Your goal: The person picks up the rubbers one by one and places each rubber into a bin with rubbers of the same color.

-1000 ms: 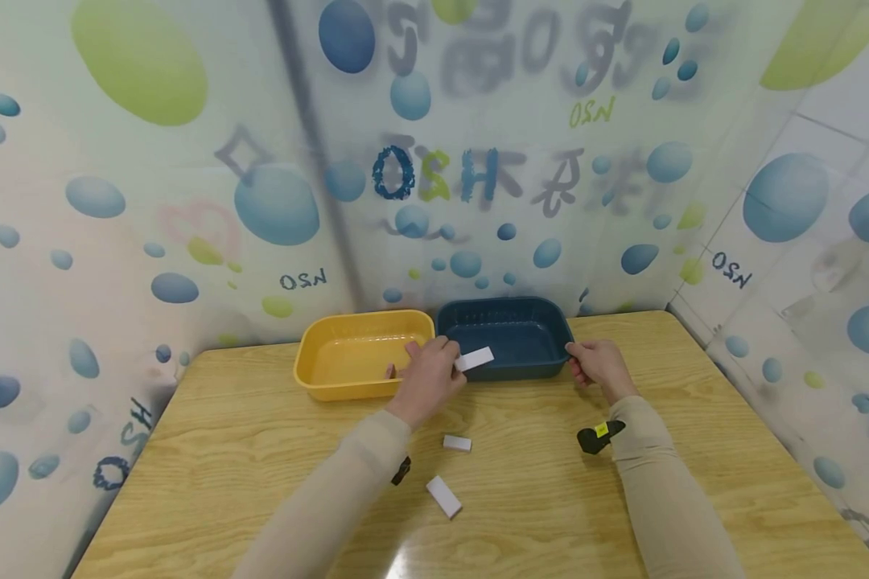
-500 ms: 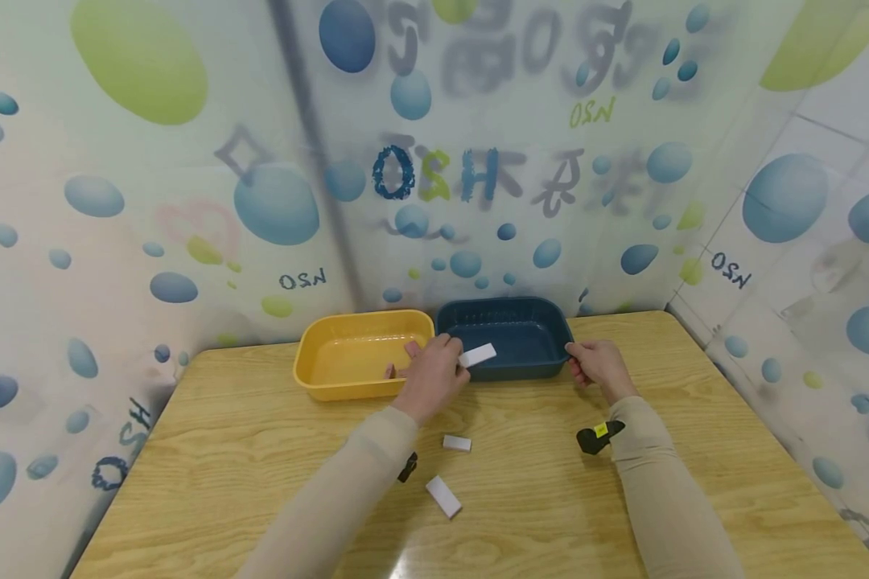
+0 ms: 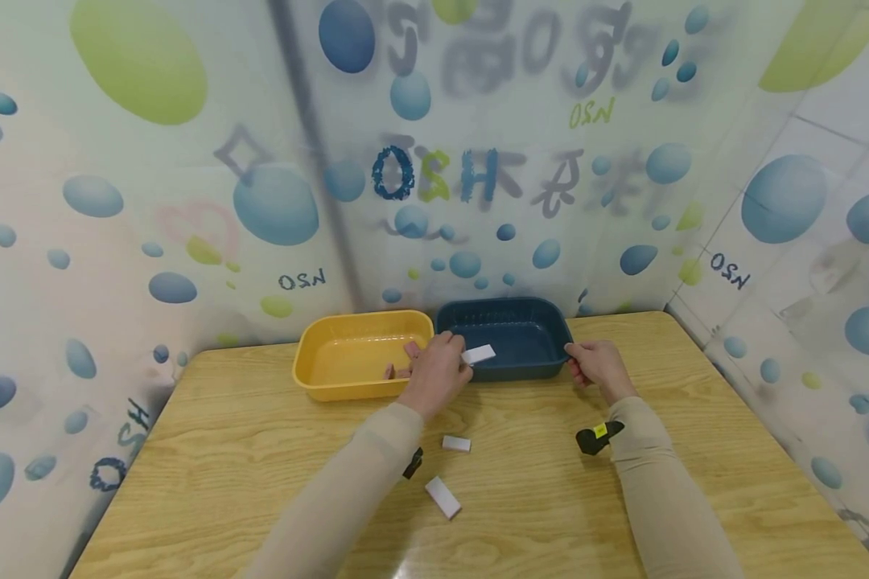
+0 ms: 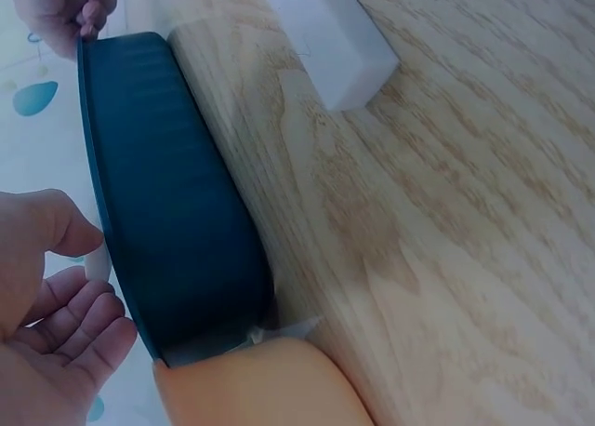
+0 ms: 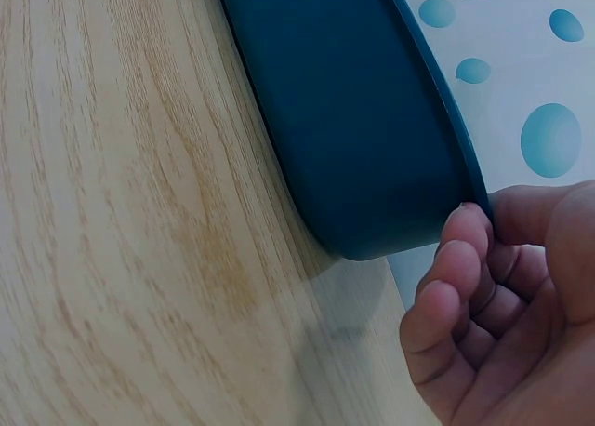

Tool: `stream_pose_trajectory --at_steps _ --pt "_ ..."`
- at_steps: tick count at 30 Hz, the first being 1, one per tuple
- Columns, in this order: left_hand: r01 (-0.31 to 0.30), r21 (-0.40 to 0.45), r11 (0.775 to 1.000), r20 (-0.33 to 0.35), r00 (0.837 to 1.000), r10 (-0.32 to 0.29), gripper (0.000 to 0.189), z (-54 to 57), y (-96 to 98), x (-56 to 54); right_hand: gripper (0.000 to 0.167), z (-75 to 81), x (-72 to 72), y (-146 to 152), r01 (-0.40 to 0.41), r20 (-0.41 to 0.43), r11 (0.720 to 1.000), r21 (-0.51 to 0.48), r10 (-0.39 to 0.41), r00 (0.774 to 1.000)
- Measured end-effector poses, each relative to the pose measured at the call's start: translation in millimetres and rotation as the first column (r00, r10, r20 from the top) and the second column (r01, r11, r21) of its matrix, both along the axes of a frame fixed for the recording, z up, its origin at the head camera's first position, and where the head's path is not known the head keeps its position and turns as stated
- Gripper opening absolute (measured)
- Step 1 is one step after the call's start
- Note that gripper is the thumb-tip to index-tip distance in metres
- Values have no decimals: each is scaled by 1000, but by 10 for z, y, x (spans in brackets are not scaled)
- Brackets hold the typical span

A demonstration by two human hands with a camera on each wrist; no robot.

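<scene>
My left hand (image 3: 438, 374) pinches a white rectangular block (image 3: 480, 354) above the near left rim of the dark blue basin (image 3: 507, 371). Only a small piece of that block (image 4: 98, 260) shows between thumb and fingers in the left wrist view. At the basin's right end, my right hand (image 3: 597, 366) pinches the rim between thumb and fingers, as the right wrist view also shows (image 5: 502, 286). To the left, a yellow basin (image 3: 319, 392) holds several pinkish pieces (image 3: 412, 350), partly hidden by my left hand.
Two more white blocks lie on the wooden table (image 3: 550, 498): a small one (image 3: 456, 443) and a longer one (image 3: 444, 498) nearer to me. Behind both basins stands a patterned wall covering (image 3: 463, 265), and it continues along the right side.
My left hand has shifted slightly right and away from me with the white block over the blue basin. The right hand stays at the rim.
</scene>
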State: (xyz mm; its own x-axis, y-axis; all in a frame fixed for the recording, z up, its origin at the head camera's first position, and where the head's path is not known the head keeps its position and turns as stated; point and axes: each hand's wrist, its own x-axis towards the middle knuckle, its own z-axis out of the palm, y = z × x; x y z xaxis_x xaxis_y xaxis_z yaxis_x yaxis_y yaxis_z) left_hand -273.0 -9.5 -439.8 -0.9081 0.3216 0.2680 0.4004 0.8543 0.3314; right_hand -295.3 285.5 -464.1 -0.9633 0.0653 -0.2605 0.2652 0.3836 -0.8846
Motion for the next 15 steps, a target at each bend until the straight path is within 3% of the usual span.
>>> stream_pose_trajectory --at_steps 7,15 --pt "52 14 999 -43 998 -51 7 -33 13 -52 35 5 5 -7 -3 7 1000 3 3 1000" --pt "71 5 997 -88 994 -70 6 -37 40 -75 35 14 -1 -13 11 13 1000 5 -11 1000"
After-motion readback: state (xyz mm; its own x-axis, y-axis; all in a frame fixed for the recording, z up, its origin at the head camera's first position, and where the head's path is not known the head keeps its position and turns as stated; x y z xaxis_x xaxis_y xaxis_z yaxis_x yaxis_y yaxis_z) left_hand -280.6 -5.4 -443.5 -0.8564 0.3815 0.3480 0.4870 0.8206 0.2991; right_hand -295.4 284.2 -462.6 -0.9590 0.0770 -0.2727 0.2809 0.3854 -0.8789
